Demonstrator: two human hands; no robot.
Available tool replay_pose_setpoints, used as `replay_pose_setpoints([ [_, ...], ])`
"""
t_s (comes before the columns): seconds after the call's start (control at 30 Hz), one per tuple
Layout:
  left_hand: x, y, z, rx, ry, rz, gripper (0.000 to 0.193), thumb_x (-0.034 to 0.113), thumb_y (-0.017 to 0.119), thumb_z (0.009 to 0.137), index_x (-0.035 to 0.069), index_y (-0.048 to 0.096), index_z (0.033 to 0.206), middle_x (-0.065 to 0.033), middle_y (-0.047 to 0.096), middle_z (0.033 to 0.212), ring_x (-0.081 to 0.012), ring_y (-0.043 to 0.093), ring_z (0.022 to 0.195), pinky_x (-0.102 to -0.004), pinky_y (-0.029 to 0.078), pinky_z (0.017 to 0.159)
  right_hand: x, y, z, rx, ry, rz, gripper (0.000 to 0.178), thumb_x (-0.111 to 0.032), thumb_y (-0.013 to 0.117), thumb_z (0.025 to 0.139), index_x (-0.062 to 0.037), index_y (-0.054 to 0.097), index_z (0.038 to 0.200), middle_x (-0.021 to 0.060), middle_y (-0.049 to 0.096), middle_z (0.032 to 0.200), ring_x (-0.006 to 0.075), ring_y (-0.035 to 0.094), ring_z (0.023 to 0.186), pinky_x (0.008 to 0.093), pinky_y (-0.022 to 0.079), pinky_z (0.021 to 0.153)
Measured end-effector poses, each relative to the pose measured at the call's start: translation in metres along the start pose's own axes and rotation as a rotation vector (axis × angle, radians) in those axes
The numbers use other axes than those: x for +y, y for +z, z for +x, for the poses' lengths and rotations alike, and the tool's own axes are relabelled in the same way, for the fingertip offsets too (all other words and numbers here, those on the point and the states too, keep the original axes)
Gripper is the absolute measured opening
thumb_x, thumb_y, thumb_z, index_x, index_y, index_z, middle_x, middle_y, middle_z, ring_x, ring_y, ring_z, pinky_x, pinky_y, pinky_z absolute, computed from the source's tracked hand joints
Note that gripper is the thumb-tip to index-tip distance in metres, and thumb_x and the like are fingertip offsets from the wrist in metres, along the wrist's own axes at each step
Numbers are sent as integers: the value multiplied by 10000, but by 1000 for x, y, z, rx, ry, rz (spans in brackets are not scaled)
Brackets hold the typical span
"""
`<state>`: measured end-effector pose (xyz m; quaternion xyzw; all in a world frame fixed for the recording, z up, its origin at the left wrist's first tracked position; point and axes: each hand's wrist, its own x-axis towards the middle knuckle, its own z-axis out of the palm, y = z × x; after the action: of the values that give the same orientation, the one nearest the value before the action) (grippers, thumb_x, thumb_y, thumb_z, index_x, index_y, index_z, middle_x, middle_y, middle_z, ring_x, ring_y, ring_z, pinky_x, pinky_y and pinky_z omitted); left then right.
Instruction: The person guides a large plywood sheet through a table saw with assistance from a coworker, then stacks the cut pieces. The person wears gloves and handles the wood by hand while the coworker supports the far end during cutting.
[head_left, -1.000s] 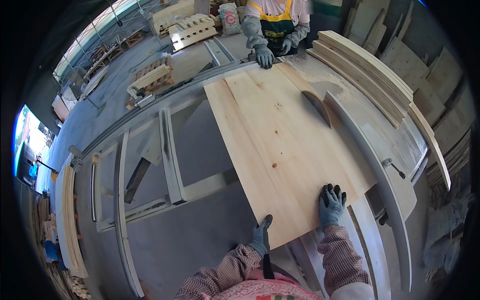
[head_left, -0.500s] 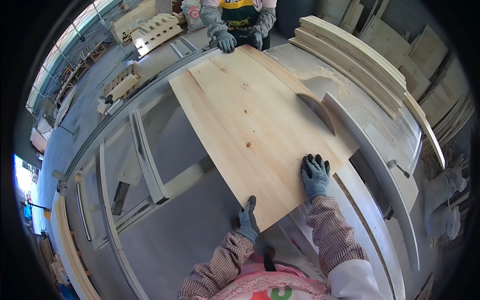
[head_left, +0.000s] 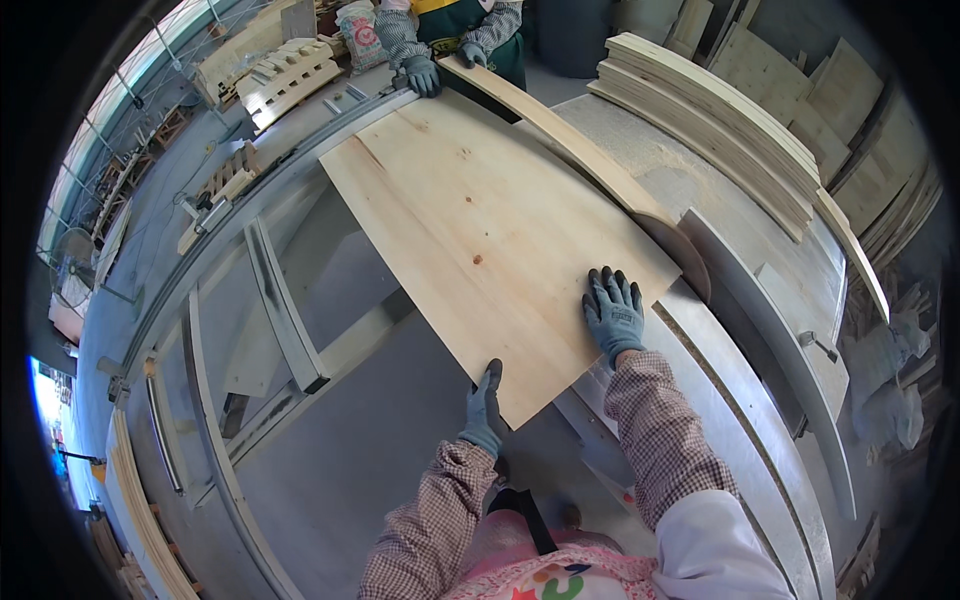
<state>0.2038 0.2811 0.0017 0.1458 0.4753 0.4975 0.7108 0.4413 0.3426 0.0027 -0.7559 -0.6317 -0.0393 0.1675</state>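
Note:
A large pale plywood sheet (head_left: 470,240) with dark knots lies on the metal bed of a table saw. At its near left corner my left hand (head_left: 484,415), in a grey-blue glove, grips the edge with the thumb on top; its other fingers are partly hidden. My right hand (head_left: 614,318), gloved alike, rests flat on the near right part of the sheet, fingers spread. A round saw blade (head_left: 680,258) stands beside the sheet's right edge, a short way beyond my right hand. From the blade toward the far end runs a narrow wooden strip (head_left: 560,130), apart from the sheet.
Across the saw, a co-worker's gloved hand (head_left: 421,76) touches the sheet's far end, and the other hand (head_left: 474,55) holds the strip. A metal fence (head_left: 775,350) stands right of the blade. Stacked boards (head_left: 700,130) lie at the far right; an open metal frame (head_left: 285,310) extends left.
A gap has opened between the strip and the sheet, and the co-worker's hand now holds the strip's far end. More of the blade shows. My hands keep to the sheet's near end.

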Motion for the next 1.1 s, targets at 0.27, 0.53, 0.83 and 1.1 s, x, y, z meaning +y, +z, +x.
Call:
replay_pose_setpoints([
  [0.27, -45, -30, -48, 173, 22, 18, 370, 195, 636, 868, 14, 529, 1172, -66, 589, 1019, -169, 594, 861, -322, 527, 701, 8, -14, -68, 18, -40, -14, 512, -379, 415, 914, -177, 373, 1384, 84, 350, 1438, 266, 271, 1348, 451, 134, 1119],
  [0.53, -73, -42, -79, 205, -23, 79, 417, 221, 663, 845, 12, 529, 1179, -80, 595, 1015, -179, 591, 869, -328, 518, 715, 19, -21, -105, -36, -61, -16, 503, -365, 383, 930, -170, 356, 1393, 84, 325, 1453, 262, 239, 1364, 449, 104, 1126],
  [0.83, -84, -49, -76, 183, 45, 173, 472, 282, 652, 839, -35, 536, 1168, -108, 613, 1031, -183, 589, 888, -303, 479, 780, 22, -25, -103, -70, -66, 12, 518, -362, 377, 926, -154, 344, 1399, 88, 311, 1460, 265, 222, 1370, 446, 86, 1128],
  [1.1, -82, -37, -87, 75, 193, 148, 447, 278, 627, 859, -25, 533, 1174, -91, 619, 1024, -166, 596, 888, -292, 477, 779, 29, -26, -101, -49, -106, 38, 546, -367, 419, 909, -150, 336, 1404, 101, 308, 1459, 281, 237, 1362, 453, 103, 1124],
])
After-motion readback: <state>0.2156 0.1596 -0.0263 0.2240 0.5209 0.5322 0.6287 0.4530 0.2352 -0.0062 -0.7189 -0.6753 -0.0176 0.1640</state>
